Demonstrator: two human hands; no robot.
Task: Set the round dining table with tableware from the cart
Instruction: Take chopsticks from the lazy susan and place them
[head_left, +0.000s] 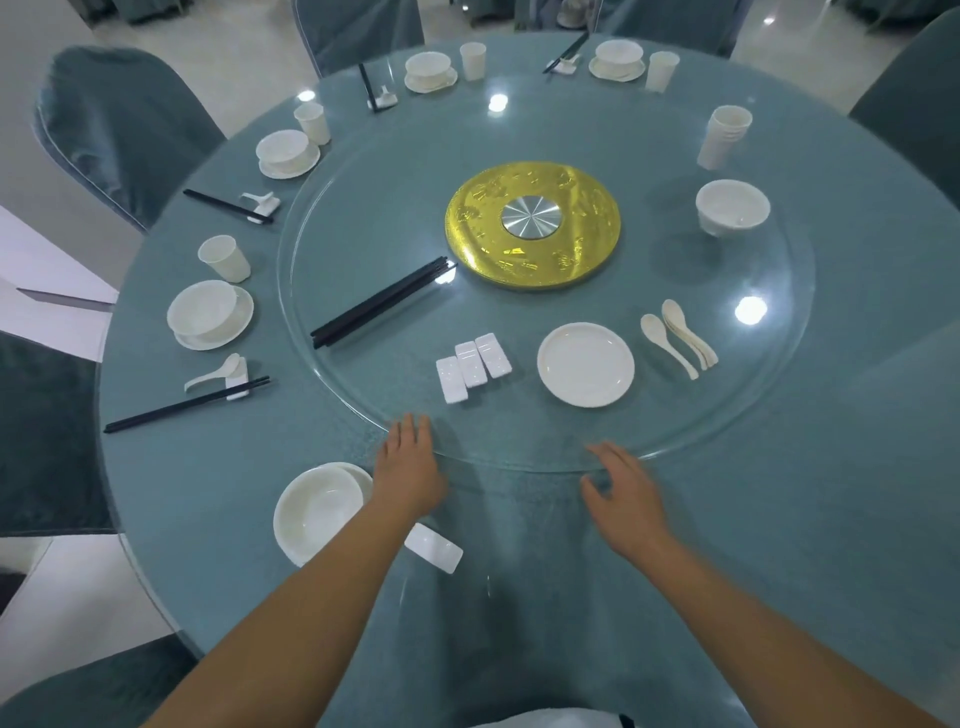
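Observation:
My left hand lies flat with straight fingers on the near rim of the glass turntable. My right hand hovers over the same rim, fingers spread, holding nothing. On the turntable sit a white plate, three white chopstick rests, a bundle of black chopsticks, several white spoons, a bowl and stacked cups. By my left forearm stand a bowl on a plate and one chopstick rest.
A gold disc marks the centre of the teal round table. Several laid places with bowl, cup, spoon and chopsticks ring the left and far edge, such as the bowl. Covered chairs surround the table.

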